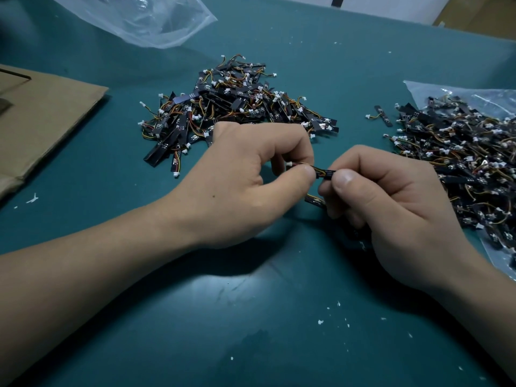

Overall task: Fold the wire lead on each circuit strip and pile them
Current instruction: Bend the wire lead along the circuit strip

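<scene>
Saw teal mat (pixel 251 317) under everything. Noted flat cardboard sheet (pixel 47 115) left of the centre pile (pixel 237 104) of black circuit strips with orange-yellow leads and white plugs. Logged crumpled clear bag (pixel 145 20) behind the pile. Logged second bag (pixel 446 93) right of the pile, with a tangled heap of strips (pixel 460 163) on it. Spotted left hand (pixel 240 188) in front of the pile, thumb and forefinger curled, pinching the wire lead end of the held strip (pixel 325 173), white connector (pixel 289 164) poking out by the fingertips. Spotted right hand (pixel 391 210) front-right of the pile, thumb and curled fingers pinching the strip's black end. Found the held strip between both hands. Marked another strip (pixel 315 201) just under the right fingers; could not tell whether gripped or lying loose. Marked lone strip (pixel 381 115) right of the pile, short of the second bag. Tallied white scraps (pixel 320 321) well in front of the pile.
</scene>
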Demonstrator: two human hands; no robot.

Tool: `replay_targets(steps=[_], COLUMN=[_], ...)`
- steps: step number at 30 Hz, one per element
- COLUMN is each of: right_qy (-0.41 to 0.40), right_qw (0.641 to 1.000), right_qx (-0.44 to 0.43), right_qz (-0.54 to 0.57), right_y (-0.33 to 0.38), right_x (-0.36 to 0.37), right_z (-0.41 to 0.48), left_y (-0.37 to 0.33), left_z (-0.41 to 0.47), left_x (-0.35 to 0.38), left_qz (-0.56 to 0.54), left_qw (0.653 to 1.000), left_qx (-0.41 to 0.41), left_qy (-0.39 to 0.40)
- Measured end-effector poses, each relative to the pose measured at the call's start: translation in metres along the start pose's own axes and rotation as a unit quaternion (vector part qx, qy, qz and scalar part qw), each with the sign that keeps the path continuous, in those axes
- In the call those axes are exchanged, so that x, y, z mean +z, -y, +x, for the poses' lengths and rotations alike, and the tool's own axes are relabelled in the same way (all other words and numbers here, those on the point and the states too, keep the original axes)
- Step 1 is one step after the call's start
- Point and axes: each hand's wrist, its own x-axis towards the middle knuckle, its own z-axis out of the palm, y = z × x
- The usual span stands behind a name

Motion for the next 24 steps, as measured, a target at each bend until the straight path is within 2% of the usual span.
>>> replay_targets(steps=[7,11,16,24], right_qy=[0.028,0.028,0.017,0.005], right_qw=[0.999,0.999,0.998,0.997], right_qx=[-0.031,-0.034,-0.059,-0.068], right_qz=[-0.01,0.004,-0.017,-0.038], right_y=[-0.0011,-0.0014,0.0019,0.0037], right_x=[-0.0025,-0.0044,-0.0032,-0.0035], right_z=[-0.0018,-0.0026,-0.0043,-0.0052], left_y=[0.0001,0.0005,-0.0028,-0.0033], left_z=[-0.0003,-0.0008,-0.0045,-0.0055], left_x=[-0.0041,-0.0036,-0.0029,-0.0023], left_qz=[-0.016,-0.004,0.036,0.026], left_qw=[0.998,0.998,0.997,0.996], left_qx=[0.057,0.062,0.072,0.081], left_qy=[0.016,0.031,0.008,0.025])
